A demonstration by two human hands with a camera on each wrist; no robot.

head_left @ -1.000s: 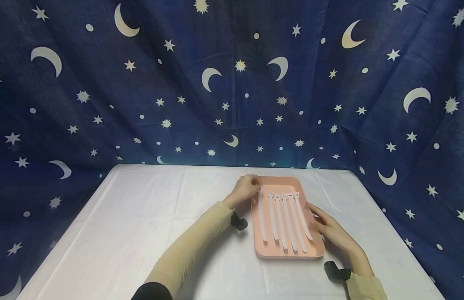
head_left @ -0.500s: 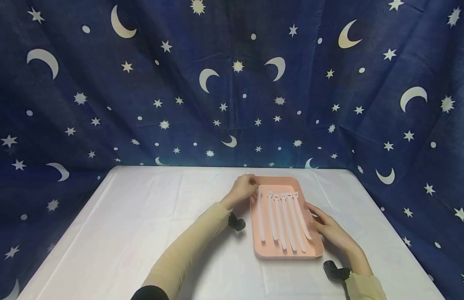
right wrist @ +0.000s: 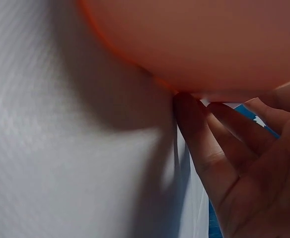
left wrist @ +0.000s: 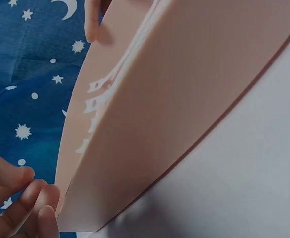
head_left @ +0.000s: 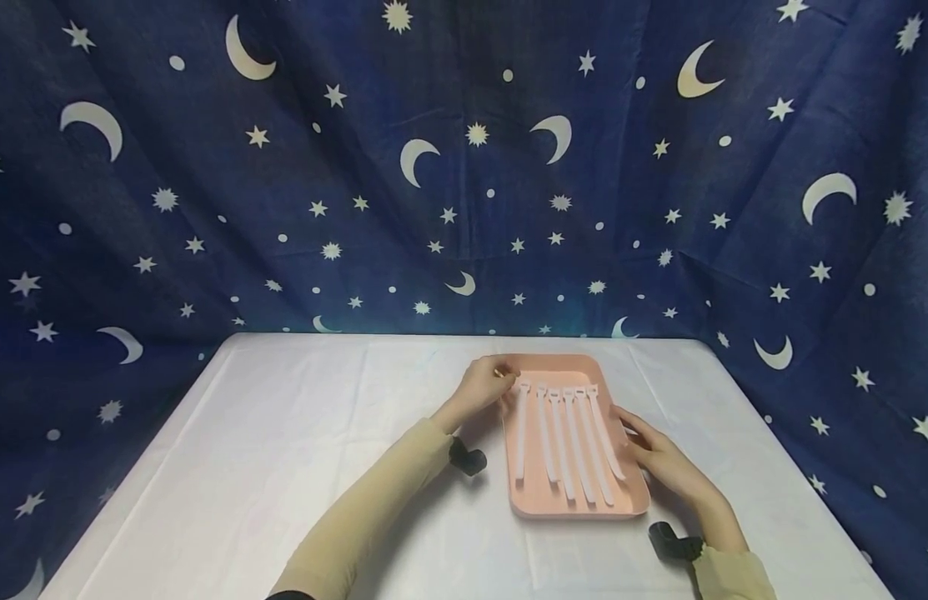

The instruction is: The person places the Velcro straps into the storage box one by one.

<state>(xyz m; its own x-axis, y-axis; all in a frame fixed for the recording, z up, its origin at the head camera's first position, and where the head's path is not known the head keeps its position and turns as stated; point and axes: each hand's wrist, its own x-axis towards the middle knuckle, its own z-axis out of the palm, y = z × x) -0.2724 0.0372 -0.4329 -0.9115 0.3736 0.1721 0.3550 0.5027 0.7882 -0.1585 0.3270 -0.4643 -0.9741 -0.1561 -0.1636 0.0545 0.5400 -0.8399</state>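
Observation:
A pink tray (head_left: 551, 363) lies on the white-covered table, with several white cable ties (head_left: 569, 442) laid lengthwise inside, slotted heads at the far end. The leftmost cable tie (head_left: 521, 433) sits a little apart from the others, near the left wall. My left hand (head_left: 484, 383) is over the tray's far left corner, beside that tie's head. In the left wrist view its fingers (left wrist: 36, 198) are loosely bent with nothing between them. My right hand (head_left: 669, 467) holds the tray's right side, fingertips (right wrist: 187, 106) against its lower edge in the right wrist view.
The white tabletop (head_left: 298, 417) stretches left of the tray. A dark blue curtain (head_left: 358, 167) with moons and stars hangs behind and to the right. Black wrist mounts (head_left: 467, 458) are on both forearms.
My left hand has let go of the leftmost cable tie and drawn slightly left and nearer. That tie's near end has shifted left in the tray. The right hand stays in place.

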